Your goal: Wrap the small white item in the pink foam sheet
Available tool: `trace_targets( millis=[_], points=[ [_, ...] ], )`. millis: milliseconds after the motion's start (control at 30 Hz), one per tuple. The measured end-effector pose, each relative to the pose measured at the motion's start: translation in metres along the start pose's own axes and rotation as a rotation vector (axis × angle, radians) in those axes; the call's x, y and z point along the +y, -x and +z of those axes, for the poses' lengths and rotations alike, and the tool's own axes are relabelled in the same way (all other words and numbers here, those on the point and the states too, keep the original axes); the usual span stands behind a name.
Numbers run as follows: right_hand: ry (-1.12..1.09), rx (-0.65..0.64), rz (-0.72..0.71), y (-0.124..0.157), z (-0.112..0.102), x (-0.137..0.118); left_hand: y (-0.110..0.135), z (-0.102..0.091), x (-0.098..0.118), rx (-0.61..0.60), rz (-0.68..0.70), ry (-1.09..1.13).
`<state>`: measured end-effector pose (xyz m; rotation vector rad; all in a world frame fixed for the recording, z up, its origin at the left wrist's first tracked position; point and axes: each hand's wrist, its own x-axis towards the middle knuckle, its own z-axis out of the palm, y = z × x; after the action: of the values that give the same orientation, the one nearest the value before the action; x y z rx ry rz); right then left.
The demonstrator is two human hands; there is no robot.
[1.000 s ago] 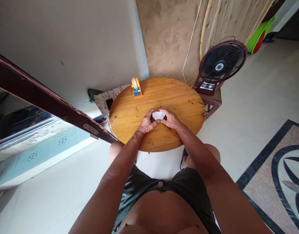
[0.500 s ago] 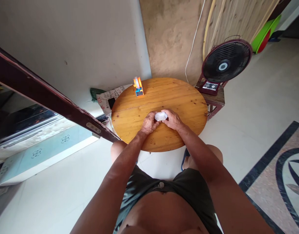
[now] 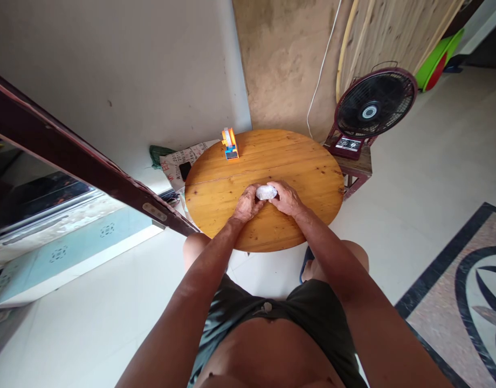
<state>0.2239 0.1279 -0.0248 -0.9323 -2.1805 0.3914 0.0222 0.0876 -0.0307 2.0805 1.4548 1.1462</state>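
A small whitish, translucent bundle (image 3: 266, 192) is gripped between both my hands above the middle of a round wooden table (image 3: 308, 167). My left hand (image 3: 245, 205) curls its fingers round the bundle's left end. Closed round its right end is my right hand (image 3: 286, 198). I cannot make out what the bundle is. An orange and blue small object (image 3: 230, 144) stands near the table's far left edge, well away from my hands.
A dark red floor fan (image 3: 371, 110) sits on a low stool to the table's right. A newspaper (image 3: 177, 161) with a dark item lies on the floor left of the table. A dark wooden frame (image 3: 78, 161) slants across the left. A white cable (image 3: 321, 70) hangs down the wall.
The bundle has shrunk from a wider, flatter shape to a more compact lump as my hands drew closer together round it. The camera shifted slightly.
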Motion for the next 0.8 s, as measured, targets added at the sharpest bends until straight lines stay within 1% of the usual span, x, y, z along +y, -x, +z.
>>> trace_targets(
  millis=[100,167,300,367,533,667,733,800],
  points=[
    [0.003,-0.002,-0.003,0.001,-0.001,-0.001,0.0,-0.002,0.002,-0.013,-0.006,0.034],
    [0.014,-0.009,-0.018,0.001,-0.002,-0.002,0.0,-0.005,0.003,-0.03,0.015,0.055],
    [-0.003,-0.05,-0.104,0.003,-0.006,-0.006,0.001,-0.014,0.006,-0.065,0.138,0.116],
    [-0.025,-0.07,-0.132,0.004,-0.009,-0.007,0.002,-0.019,0.009,-0.066,0.176,0.161],
    [-0.066,-0.102,-0.156,0.014,-0.015,-0.012,0.007,-0.022,0.013,-0.018,0.14,0.218],
    [-0.071,-0.121,-0.155,0.024,-0.019,-0.015,0.01,-0.02,0.013,0.017,0.16,0.301],
    [-0.078,-0.093,-0.115,0.028,-0.02,-0.014,0.01,-0.019,0.011,0.063,0.153,0.329],
    [-0.106,-0.04,-0.059,0.03,-0.021,-0.012,0.009,-0.019,0.009,0.142,0.087,0.352]
  ],
)
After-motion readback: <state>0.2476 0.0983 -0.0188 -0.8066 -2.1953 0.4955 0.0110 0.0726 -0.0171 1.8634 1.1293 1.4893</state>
